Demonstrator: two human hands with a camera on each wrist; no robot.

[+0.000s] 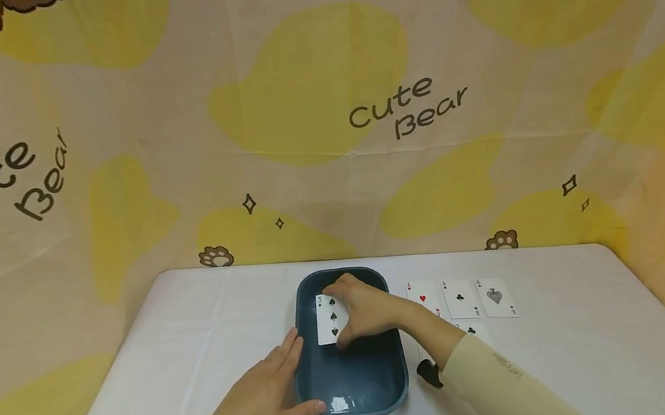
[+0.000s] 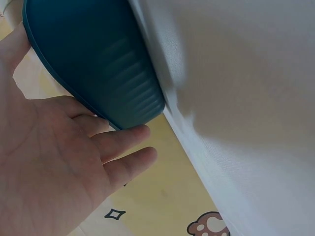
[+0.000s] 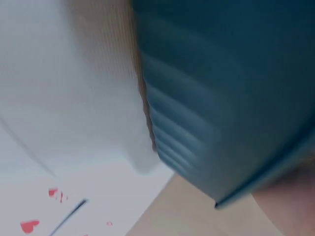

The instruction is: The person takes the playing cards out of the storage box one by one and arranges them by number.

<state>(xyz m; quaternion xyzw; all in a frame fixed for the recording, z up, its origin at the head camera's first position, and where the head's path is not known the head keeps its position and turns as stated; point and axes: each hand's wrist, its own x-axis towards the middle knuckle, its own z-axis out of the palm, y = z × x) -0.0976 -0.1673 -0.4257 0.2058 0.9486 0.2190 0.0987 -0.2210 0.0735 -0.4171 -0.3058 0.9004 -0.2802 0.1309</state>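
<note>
A dark blue tray (image 1: 349, 379) with rounded corners stands on the white table. Inside it, toward the back, my right hand (image 1: 370, 309) pinches a three of spades playing card (image 1: 326, 321), thumb at the near edge and fingers at the far edge. Part of the card is hidden behind that hand. My left hand (image 1: 261, 396) rests against the tray's left side, fingers nearly straight and thumb by the front corner. The left wrist view has the left fingers (image 2: 120, 142) touching the tray's rim. In the right wrist view, the tray's ribbed outer wall (image 3: 197, 108) hides the card.
Right of the tray lie an ace of hearts (image 1: 421, 295), an ace of clubs (image 1: 461, 299) and an ace of spades (image 1: 495, 297) in a row. A clubs card (image 1: 472, 330) below them is mostly covered by the right forearm. A patterned cloth (image 1: 302, 96) hangs behind the table.
</note>
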